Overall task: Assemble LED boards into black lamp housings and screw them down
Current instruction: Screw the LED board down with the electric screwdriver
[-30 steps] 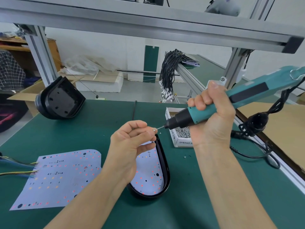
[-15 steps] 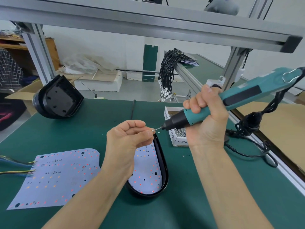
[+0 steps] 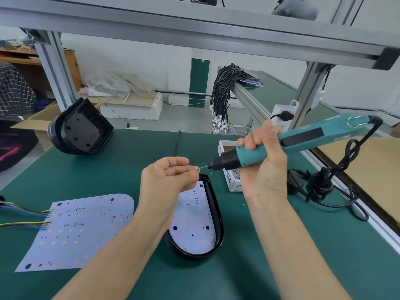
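1. A small screw (image 3: 196, 169) is pinched in the left hand (image 3: 167, 182) at the tip of the driver (image 3: 281, 144), which is gripped by the right hand (image 3: 263, 161).
2. The housing (image 3: 217, 215), its board (image 3: 194, 219) seated, lies directly below both hands, long axis running away from the person.
3. The right hand is judged to carry the screw down.

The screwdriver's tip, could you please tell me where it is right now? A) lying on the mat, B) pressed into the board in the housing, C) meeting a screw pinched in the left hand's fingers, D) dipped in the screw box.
C: the right hand holds the screwdriver in the air, its tip at a small screw that the left hand pinches above the housing.
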